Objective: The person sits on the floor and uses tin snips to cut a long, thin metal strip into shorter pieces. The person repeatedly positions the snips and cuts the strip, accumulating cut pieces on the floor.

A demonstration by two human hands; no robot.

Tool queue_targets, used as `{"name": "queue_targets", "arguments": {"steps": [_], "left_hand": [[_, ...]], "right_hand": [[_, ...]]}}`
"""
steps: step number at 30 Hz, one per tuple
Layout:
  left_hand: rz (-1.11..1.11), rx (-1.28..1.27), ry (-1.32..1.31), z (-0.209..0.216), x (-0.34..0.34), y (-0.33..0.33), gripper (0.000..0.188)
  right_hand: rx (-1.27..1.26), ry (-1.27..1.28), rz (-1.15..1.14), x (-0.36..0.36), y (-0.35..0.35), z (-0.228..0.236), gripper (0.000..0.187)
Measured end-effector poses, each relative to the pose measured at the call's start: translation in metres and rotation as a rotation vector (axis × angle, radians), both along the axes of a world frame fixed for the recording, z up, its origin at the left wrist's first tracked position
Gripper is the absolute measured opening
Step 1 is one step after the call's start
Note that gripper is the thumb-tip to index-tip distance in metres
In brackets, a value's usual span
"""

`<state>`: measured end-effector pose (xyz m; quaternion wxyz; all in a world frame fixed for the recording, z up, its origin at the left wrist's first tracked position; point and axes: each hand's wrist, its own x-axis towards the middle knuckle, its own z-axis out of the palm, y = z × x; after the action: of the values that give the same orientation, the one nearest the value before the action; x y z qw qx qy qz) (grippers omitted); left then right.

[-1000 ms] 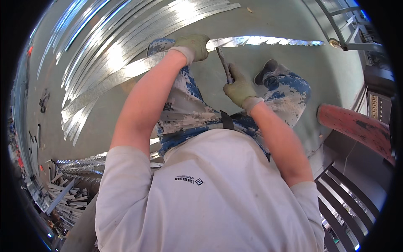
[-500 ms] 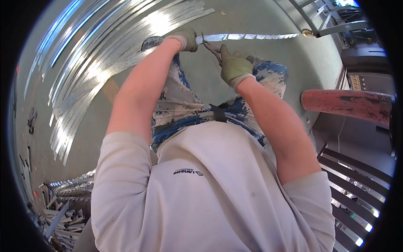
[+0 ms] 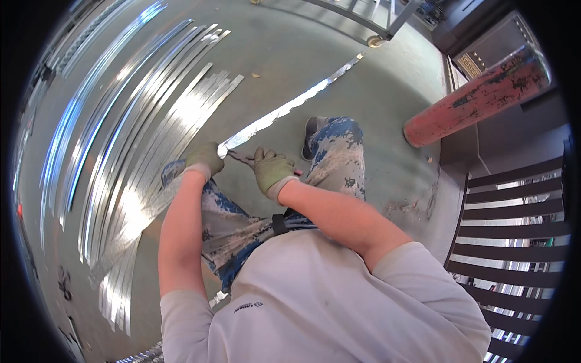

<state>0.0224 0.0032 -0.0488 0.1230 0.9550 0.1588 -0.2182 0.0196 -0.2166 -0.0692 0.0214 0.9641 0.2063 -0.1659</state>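
A long shiny metal strip (image 3: 284, 110) with a toothed edge slants away across the floor to the far right. My left hand (image 3: 206, 158), in a green work glove, is closed on the strip's near end, beside my bent left knee. My right hand (image 3: 273, 172), gloved as well, grips a pair of tin snips (image 3: 241, 157); a bit of red handle shows behind the glove. The snips point left, and their jaws are at the strip close to my left fingers. Whether the jaws are closed on the metal is too small to tell.
Many flat metal strips (image 3: 181, 115) lie fanned over the floor on the left. To the right are a worn red cylinder (image 3: 478, 97) and dark slats (image 3: 514, 232). A wheeled metal frame (image 3: 387, 27) stands at the back. A dark scissors-like tool (image 3: 65, 283) lies far left.
My view has turned, so the scene appears rotated and the strip slants instead of lying nearly level. Both hands keep their holds; the snips stay beside the strip's near end.
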Motion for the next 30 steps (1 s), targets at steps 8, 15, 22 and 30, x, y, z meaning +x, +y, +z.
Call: {"name": "queue_targets", "arguments": {"steps": [8,15,22,30], "left_hand": [[-0.018,0.015,-0.059,0.017,-0.009,-0.004,0.047],[-0.047,0.012,-0.123,0.005,0.009,-0.014,0.046],[-0.057,-0.026,-0.078,0.014,0.044,-0.031,0.045],[-0.196,0.174,0.008,0.04,0.032,-0.036,0.072]], "right_hand": [[0.055,0.119,-0.006,-0.007,-0.009,0.012,0.078],[0.137,0.11,-0.023,0.003,-0.022,0.01,0.066],[0.203,0.052,-0.098,0.024,-0.037,0.01,0.052],[0.207,0.081,-0.116,0.047,-0.056,-0.005,0.058]]}}
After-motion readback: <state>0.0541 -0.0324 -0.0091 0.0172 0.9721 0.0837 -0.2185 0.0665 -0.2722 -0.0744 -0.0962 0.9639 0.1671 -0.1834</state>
